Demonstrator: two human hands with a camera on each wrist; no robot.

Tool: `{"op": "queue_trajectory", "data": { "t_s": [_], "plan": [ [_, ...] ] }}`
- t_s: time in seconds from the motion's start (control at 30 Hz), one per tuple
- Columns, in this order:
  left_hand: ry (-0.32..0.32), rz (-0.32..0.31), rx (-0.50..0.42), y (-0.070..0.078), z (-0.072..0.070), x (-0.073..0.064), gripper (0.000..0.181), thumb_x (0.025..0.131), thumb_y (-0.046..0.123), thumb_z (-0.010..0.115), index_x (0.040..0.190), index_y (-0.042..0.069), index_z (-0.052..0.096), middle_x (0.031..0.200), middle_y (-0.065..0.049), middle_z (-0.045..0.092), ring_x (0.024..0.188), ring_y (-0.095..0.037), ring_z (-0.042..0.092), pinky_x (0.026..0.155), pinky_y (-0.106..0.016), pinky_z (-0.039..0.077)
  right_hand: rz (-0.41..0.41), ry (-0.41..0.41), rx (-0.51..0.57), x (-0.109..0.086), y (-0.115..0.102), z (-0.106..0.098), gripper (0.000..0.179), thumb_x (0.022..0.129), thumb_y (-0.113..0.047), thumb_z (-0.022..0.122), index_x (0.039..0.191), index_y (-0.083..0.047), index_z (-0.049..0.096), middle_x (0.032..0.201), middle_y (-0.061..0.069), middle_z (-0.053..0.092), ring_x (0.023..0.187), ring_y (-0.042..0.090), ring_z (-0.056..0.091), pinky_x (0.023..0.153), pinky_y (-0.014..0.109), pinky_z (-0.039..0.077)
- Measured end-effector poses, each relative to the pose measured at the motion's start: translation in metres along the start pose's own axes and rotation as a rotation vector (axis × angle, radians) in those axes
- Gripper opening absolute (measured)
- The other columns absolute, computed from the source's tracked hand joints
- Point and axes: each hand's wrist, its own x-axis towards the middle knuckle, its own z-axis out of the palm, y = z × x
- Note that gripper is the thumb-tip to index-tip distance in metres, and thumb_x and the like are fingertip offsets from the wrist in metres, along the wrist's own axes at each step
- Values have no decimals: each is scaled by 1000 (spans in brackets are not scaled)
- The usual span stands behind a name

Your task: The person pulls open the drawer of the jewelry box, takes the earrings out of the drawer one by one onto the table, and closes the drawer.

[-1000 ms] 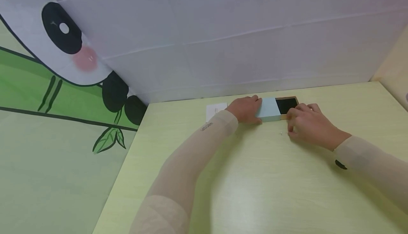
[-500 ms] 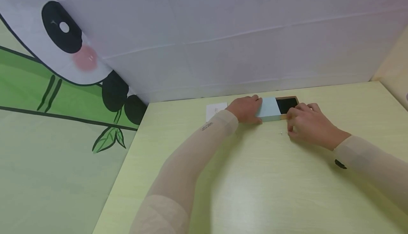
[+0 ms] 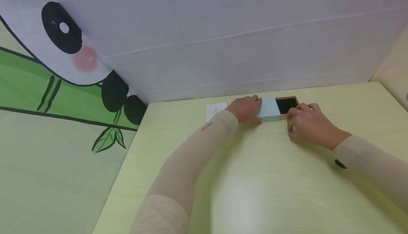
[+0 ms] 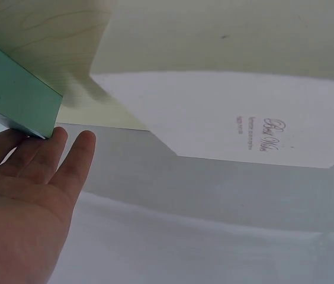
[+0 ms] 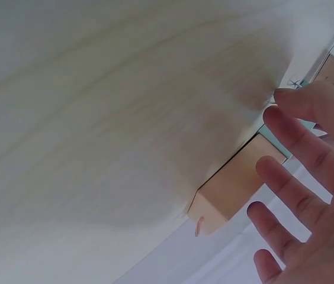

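Note:
On the table's far side lies a mint drawer box, its sleeve [image 3: 268, 109] covering the left part. The brown drawer [image 3: 287, 105] sticks out to the right and shows a black lining. My left hand [image 3: 245, 109] holds the sleeve's left end, thumb on the near side and fingers on the far side. In front of the drawer, my right hand [image 3: 304, 124] pinches a tiny thin piece [image 5: 272, 102] between thumb and index finger; its kind is too small to tell. A small star-like silvery piece [image 5: 294, 83] lies on the table just left of those fingertips.
A white card [image 3: 215, 110] with printed script lies left of the box, partly behind my left wrist. Close behind the box, a pale cloth [image 3: 223, 56] hangs along the table's back edge. A ribbon tab [image 5: 199, 226] hangs from the drawer's end.

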Motion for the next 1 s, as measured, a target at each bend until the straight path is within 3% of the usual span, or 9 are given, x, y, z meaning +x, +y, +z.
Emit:
{"op": "queue_trajectory", "data": {
  "t_s": [0.53,0.83,1.0],
  "plan": [
    [1,4,29,0,0,1,95,114,70,68,182,11,38,177,-3,55,152,-17,67,132,-35,56,54,-21,21,-2,3,-4,5,97,-24,91,92,-24,92,130,8,79,137,46,63,117,77,42],
    [7,9,18,0,1,1,95,114,70,68,182,11,39,177,-3,55,152,-17,67,130,-35,57,39,50,-1,-2,8,-12,7,95,-29,95,92,-29,89,132,9,79,138,48,62,113,78,44],
    [8,6,17,-1,3,2,94,114,70,67,182,12,38,179,-2,53,154,-17,65,130,-36,57,72,25,-11,0,10,-20,6,97,-31,94,100,-26,91,140,15,78,141,51,60,114,80,43]
  ]
}}
